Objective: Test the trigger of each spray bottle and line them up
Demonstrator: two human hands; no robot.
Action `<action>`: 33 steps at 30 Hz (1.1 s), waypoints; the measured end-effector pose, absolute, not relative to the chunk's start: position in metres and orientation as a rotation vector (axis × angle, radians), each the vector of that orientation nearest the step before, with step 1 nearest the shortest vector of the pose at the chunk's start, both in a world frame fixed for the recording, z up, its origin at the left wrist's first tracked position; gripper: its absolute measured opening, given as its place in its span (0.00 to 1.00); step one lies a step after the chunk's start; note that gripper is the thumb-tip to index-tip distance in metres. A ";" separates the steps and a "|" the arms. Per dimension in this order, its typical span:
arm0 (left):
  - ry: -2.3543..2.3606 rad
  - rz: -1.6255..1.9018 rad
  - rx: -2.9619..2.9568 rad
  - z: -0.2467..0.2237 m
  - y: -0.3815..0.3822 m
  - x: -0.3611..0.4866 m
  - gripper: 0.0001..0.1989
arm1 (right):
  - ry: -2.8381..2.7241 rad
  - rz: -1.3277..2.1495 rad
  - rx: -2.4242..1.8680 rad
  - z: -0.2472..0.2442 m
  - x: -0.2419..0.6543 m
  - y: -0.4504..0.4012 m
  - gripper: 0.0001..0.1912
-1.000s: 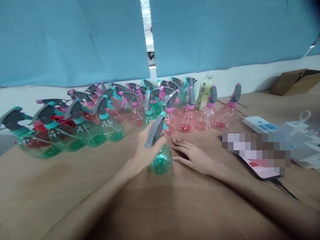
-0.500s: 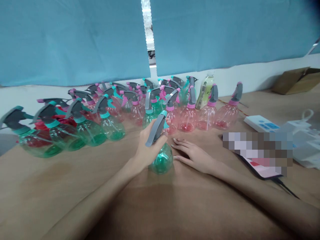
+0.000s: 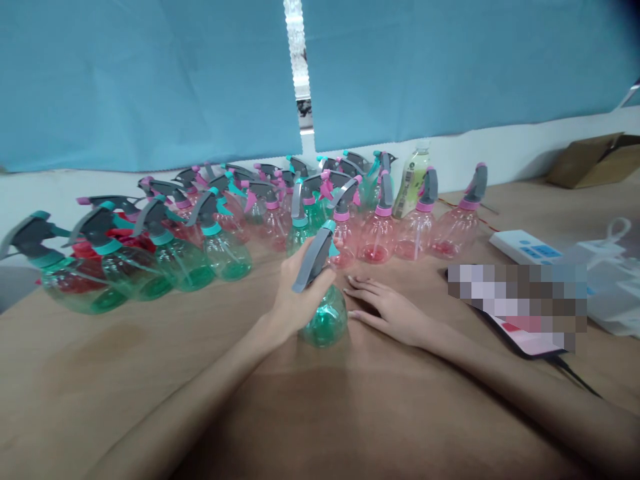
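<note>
My left hand (image 3: 295, 293) is wrapped round the neck of a green spray bottle (image 3: 326, 321), which stands on the table in front of me. Its grey and teal spray head pokes up above my fingers. Flat on the table just right of that bottle lies my right hand (image 3: 387, 308), fingers stretched out and holding nothing. Beyond my hands are several pink spray bottles (image 3: 377, 241) with pink collars. To the left stands a row of green spray bottles (image 3: 227, 257) with teal collars.
More spray bottles crowd the back near the wall, beside a labelled drink bottle (image 3: 414, 177). On the right lie a phone (image 3: 537, 343) with a cable, a white power strip (image 3: 525, 248), a clear plastic bag (image 3: 617, 287) and a cardboard box (image 3: 595, 160). Wooden tabletop (image 3: 240, 420) stretches nearest me.
Nothing is picked up or let go. Both hands and the bottles keep their places; the whole view shifts only very slightly.
</note>
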State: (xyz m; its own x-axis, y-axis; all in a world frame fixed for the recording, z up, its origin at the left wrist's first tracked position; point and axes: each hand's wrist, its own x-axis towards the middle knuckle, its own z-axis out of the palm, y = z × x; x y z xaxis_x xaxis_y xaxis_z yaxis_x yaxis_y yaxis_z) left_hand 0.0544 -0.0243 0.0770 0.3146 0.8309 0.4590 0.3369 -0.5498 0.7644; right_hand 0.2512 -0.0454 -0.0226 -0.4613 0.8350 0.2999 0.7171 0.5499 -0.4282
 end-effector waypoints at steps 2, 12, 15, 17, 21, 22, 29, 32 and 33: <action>1.020 1.177 2.063 0.079 -0.025 0.054 0.05 | -2.302 0.336 -1.242 -0.023 0.251 -0.045 0.29; 1.015 1.132 2.055 0.086 -0.028 0.055 0.03 | -2.305 0.353 -1.248 -0.022 0.252 -0.046 0.30; 1.028 1.134 2.064 0.085 -0.029 0.054 0.03 | -2.326 0.348 -1.274 -0.021 0.251 -0.046 0.31; 1.017 1.141 2.070 0.084 -0.028 0.054 0.03 | -2.332 0.348 -1.277 -0.020 0.251 -0.046 0.31; 0.980 1.163 2.078 0.084 -0.028 0.053 0.05 | -2.327 0.341 -1.269 -0.020 0.251 -0.046 0.31; 0.977 1.170 2.077 0.084 -0.027 0.053 0.05 | -2.324 0.342 -1.266 -0.020 0.251 -0.046 0.30; 0.968 1.146 2.043 0.081 -0.026 0.054 0.06 | -2.305 0.360 -1.243 -0.022 0.252 -0.045 0.30; 0.986 1.170 2.051 0.077 -0.026 0.055 0.07 | -2.292 0.371 -1.230 -0.023 0.253 -0.044 0.29; 1.005 1.183 2.049 0.076 -0.027 0.056 0.06 | -2.286 0.373 -1.221 -0.023 0.253 -0.044 0.29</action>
State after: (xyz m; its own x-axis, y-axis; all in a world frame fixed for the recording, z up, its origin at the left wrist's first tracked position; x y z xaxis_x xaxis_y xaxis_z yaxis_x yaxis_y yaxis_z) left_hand 0.0559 -0.0266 0.0762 0.3289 0.8226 0.4639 0.3248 -0.5598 0.7623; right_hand 0.2528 -0.0437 -0.0231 -0.4604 0.8312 0.3117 0.6888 0.5560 -0.4652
